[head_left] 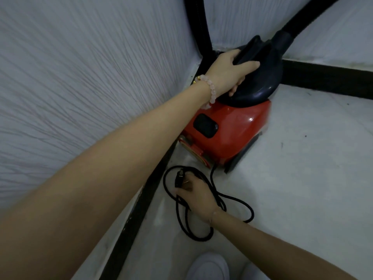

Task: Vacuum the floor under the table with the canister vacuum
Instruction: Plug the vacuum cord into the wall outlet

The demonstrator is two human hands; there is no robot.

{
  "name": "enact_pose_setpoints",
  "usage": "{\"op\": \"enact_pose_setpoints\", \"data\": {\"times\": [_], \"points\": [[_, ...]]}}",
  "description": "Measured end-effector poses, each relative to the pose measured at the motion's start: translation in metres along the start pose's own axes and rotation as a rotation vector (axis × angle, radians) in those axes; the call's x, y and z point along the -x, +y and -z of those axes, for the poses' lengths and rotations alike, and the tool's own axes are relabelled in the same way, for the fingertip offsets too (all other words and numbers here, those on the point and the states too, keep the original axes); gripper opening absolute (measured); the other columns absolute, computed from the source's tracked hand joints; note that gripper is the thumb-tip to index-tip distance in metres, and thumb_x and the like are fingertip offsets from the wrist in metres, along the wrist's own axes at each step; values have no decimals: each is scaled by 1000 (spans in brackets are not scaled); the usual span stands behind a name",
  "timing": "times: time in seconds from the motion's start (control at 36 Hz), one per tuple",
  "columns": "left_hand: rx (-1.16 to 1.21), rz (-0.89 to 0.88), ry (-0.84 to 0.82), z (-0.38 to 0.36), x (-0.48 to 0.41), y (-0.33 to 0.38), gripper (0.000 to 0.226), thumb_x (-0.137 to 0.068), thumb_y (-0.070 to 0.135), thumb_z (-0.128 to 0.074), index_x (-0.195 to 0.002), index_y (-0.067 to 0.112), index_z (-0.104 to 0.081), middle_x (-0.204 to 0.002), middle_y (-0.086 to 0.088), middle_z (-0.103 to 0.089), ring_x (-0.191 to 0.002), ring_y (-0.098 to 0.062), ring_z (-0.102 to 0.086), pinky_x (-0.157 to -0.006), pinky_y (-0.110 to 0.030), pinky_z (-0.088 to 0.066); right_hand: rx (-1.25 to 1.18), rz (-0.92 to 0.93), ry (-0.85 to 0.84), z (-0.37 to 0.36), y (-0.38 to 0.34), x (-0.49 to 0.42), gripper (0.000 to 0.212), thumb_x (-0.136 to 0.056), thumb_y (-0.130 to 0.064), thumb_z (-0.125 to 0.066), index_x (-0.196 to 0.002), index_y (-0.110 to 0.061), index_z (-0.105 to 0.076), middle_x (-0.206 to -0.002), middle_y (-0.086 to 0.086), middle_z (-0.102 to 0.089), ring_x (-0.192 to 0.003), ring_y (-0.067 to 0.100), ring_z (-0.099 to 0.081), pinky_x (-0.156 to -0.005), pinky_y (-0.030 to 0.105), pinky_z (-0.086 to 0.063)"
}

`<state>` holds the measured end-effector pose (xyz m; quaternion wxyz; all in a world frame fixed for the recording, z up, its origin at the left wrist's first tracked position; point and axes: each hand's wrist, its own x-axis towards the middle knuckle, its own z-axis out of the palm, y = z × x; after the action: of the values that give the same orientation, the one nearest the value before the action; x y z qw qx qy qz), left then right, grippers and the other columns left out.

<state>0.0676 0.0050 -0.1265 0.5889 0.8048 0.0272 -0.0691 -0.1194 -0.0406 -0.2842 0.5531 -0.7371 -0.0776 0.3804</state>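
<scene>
A red canister vacuum [232, 128] with a dark blue top stands on the pale floor in a wall corner. My left hand [228, 71] grips the dark carrying handle [254, 57] on its top; a bead bracelet circles that wrist. A black hose [298, 23] rises from the vacuum's front toward the upper right. A black power cord [238, 201] runs from the vacuum's rear and lies in loose loops on the floor. My right hand [193, 193] holds the cord's black plug [179, 177] above those loops.
Textured white walls meet at the corner behind the vacuum, with a black baseboard [327, 77] along each. A black vertical strip [198, 23] runs up the corner. My white shoes [210, 267] stand at the bottom edge. Pale floor extends to the right.
</scene>
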Motion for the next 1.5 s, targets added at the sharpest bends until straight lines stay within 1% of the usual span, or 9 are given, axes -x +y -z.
{"op": "enact_pose_setpoints", "data": {"times": [0.11, 0.22, 0.42, 0.58, 0.83, 0.94, 1.17, 1.33, 1.5], "points": [[-5, -3, 10, -2, 0, 0, 12, -92, 21, -60, -84, 19, -52, -52, -1, -45, -32, -8, -39, -34, -20, -34, -147, 15, -42, 21, -15, 20, 25, -90, -17, -61, -105, 2, -57, -89, 18, -71, -80, 19, -67, -79, 32, -56], [-37, -43, 25, -2, -1, -2, 8, -93, 20, -59, -93, 16, -51, -54, 0, -46, -31, -6, -39, -33, -19, -35, -333, 23, -9, 54, -30, 47, 11, -97, -14, -49, -95, -13, -60, -65, 1, -57, -59, 12, -56, -63, 31, -53], [-164, -59, 78, -1, -12, -6, 38, -91, 21, -59, -126, 12, -45, -66, 1, -56, -32, -1, -45, -37, -19, -41, -481, 33, 384, 163, -38, 81, 19, -100, -16, -40, -105, -13, -58, -58, -4, -44, -53, 9, -43, -51, 21, -42], [-320, -120, 100, -8, -29, 6, 43, -90, 14, -59, -129, 9, -41, -108, -2, -52, -48, -10, -52, -38, -17, -45, -793, 17, 681, 267, -31, 81, 18, -101, -18, -36, -98, -14, -53, -64, -2, -37, -42, 5, -35, -42, 16, -28], [-419, -53, 58, -16, -40, 21, 42, -94, 24, -55, -131, 12, -41, -70, -3, -52, -53, -12, -52, -40, -17, -47, -433, 192, 1132, 394, -65, 98, 21, -99, -12, -38, -85, -21, -51, -66, -1, -42, -45, 5, -34, -37, 15, -25], [-385, 1, 9, -17, -47, 22, 39, -94, 23, -55, -129, 10, -43, -77, -5, -56, -55, -14, -52, -42, -23, -47, -539, 185, 1026, 418, -82, 85, 14, -98, -13, -41, -106, -18, -52, -70, -1, -48, -42, 4, -43, -38, 14, -33], [-371, -10, 12, -19, -46, 25, 25, -93, 20, -55, -116, 14, -49, -72, -4, -56, -54, -14, -51, -47, -26, -48, -625, 171, 776, 406, -115, 45, 17, -96, -18, -48, -112, -16, -53, -73, -1, -55, -50, 6, -46, -40, 15, -34], [-395, -65, 56, -18, -43, 21, 27, -93, 22, -55, -118, 14, -52, -70, -2, -58, -54, -13, -55, -51, -27, -50, -586, 198, 748, 409, -135, 26, 20, -94, -34, -52, -96, -16, -61, -73, -4, -54, -52, 6, -45, -45, 16, -38], [-379, -60, 58, -20, -45, 18, 27, -93, 22, -55, -119, 14, -53, -69, -2, -59, -53, -13, -56, -51, -28, -51, -621, 206, 811, 422, -161, 11, 18, -96, -24, -50, -87, -12, -59, -71, -1, -54, -50, 6, -44, -40, 13, -38]]}}
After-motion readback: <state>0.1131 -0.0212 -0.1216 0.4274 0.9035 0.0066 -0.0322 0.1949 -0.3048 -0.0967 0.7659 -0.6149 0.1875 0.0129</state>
